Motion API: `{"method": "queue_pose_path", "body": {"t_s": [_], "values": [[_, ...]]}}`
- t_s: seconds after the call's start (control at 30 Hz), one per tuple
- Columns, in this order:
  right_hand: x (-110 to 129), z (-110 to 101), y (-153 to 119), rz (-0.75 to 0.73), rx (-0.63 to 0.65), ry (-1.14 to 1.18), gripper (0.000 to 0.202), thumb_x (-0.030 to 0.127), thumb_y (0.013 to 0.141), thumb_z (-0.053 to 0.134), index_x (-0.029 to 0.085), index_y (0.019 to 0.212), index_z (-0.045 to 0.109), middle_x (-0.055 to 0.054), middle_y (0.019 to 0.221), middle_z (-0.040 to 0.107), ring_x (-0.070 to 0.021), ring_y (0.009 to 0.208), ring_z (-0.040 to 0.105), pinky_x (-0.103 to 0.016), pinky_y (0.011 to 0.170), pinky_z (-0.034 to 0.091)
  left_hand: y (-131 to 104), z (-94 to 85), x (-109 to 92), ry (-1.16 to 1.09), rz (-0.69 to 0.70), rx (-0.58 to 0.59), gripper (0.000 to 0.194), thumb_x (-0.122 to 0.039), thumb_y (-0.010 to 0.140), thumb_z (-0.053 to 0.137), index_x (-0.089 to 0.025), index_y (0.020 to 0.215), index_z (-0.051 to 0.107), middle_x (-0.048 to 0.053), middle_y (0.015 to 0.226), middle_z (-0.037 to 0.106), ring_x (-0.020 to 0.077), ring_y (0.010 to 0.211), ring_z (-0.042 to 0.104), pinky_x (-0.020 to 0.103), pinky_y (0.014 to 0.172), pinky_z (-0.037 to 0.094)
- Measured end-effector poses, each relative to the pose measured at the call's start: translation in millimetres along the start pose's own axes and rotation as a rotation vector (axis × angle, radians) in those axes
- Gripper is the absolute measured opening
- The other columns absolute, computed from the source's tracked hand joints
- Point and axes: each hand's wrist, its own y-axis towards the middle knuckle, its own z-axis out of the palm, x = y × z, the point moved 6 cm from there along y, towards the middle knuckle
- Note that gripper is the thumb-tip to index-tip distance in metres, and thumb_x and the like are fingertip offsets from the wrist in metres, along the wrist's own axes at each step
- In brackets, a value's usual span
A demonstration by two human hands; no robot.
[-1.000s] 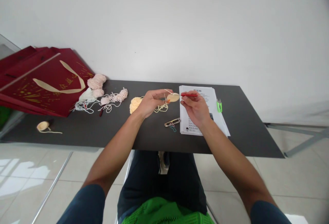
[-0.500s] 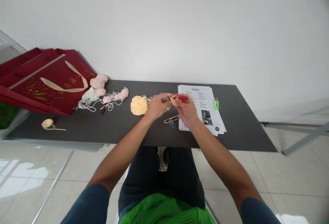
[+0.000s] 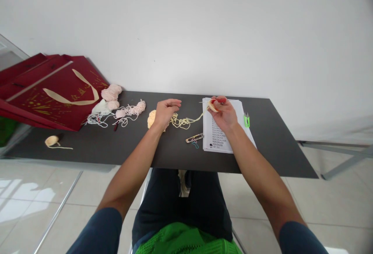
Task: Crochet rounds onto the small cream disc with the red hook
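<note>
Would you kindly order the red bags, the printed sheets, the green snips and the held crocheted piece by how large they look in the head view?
1. Red bags
2. Printed sheets
3. Unsure: green snips and held crocheted piece look alike; the right hand partly covers the piece.

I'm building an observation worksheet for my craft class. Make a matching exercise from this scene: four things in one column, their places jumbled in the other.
Things
1. Yellow yarn ball
2. Green snips
3. Dark red bags
4. Tool with a bright red handle

Places
A. Held in the right hand
B. Partly hidden behind the left hand
C. At the left end of the table
D. By the right edge of the printed sheets

Pairs: 1-B, 2-D, 3-C, 4-A
</note>
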Motion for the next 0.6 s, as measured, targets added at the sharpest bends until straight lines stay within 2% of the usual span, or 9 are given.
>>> {"method": "queue_pose_path", "body": {"t_s": [0.1, 0.2, 0.33, 0.4, 0.5, 0.6], "values": [[-5, 3, 2, 0.004, 0.040, 0.019, 0.025, 0.015, 0.066, 0.088, 0.028, 0.075, 0.069, 0.007, 0.088, 0.077, -0.0116, 0.078, 0.067, -0.028, 0.068, 0.057, -2, 10.2, -2, -0.009, 0.024, 0.072, 0.031, -0.016, 0.063, 0.076, -0.017, 0.093, 0.082, 0.006, 0.088, 0.079, 0.0182, 0.084, 0.069, 0.030, 0.078, 0.051], [-15, 4, 1, 0.010, 0.046, 0.028, 0.026, 0.017, 0.067, 0.090, 0.029, 0.079, 0.070, 0.008, 0.090, 0.077, -0.0112, 0.079, 0.068, -0.028, 0.069, 0.057, -8, 33.2, -5, 0.028, 0.046, 0.241, 0.027, -0.023, 0.070, 0.081, -0.017, 0.096, 0.083, 0.009, 0.099, 0.080, 0.0198, 0.091, 0.071, 0.034, 0.086, 0.052], [-26, 2, -2, 0.011, -0.004, -0.014, 0.029, 0.022, 0.065, 0.093, 0.030, 0.082, 0.071, 0.007, 0.092, 0.078, -0.0120, 0.084, 0.070, -0.029, 0.076, 0.059, -11, 63.3, -13, 0.168, 0.199, 0.386, 0.045, -0.033, 0.069, 0.089, -0.021, 0.112, 0.081, 0.011, 0.111, 0.079, 0.0235, 0.103, 0.071, 0.036, 0.091, 0.049], [-29, 3, -2, 0.005, -0.003, -0.035, 0.029, 0.024, 0.064, 0.094, 0.029, 0.081, 0.071, 0.006, 0.091, 0.078, -0.0115, 0.082, 0.070, -0.028, 0.077, 0.058, -10, 72.8, -11, 0.181, 0.217, 0.408, 0.041, -0.035, 0.069, 0.090, -0.021, 0.107, 0.082, 0.010, 0.107, 0.079, 0.0222, 0.098, 0.071, 0.034, 0.087, 0.049], [-30, 1, -2, -0.021, -0.010, -0.040, 0.031, 0.024, 0.062, 0.096, 0.028, 0.079, 0.070, 0.006, 0.088, 0.078, -0.0108, 0.081, 0.069, -0.028, 0.079, 0.057, -6, 73.8, -6, 0.096, 0.200, 0.333, 0.024, -0.037, 0.074, 0.086, -0.018, 0.087, 0.083, 0.008, 0.093, 0.077, 0.0182, 0.084, 0.068, 0.032, 0.078, 0.048], [-31, -4, -1, -0.045, -0.031, -0.021, 0.031, 0.023, 0.062, 0.095, 0.029, 0.079, 0.070, 0.006, 0.089, 0.078, -0.0111, 0.082, 0.069, -0.030, 0.084, 0.057, -5, 74.6, 4, 0.009, 0.099, 0.357, 0.019, -0.033, 0.073, 0.085, -0.016, 0.078, 0.079, 0.005, 0.081, 0.075, 0.0153, 0.076, 0.064, 0.031, 0.077, 0.047]]}}
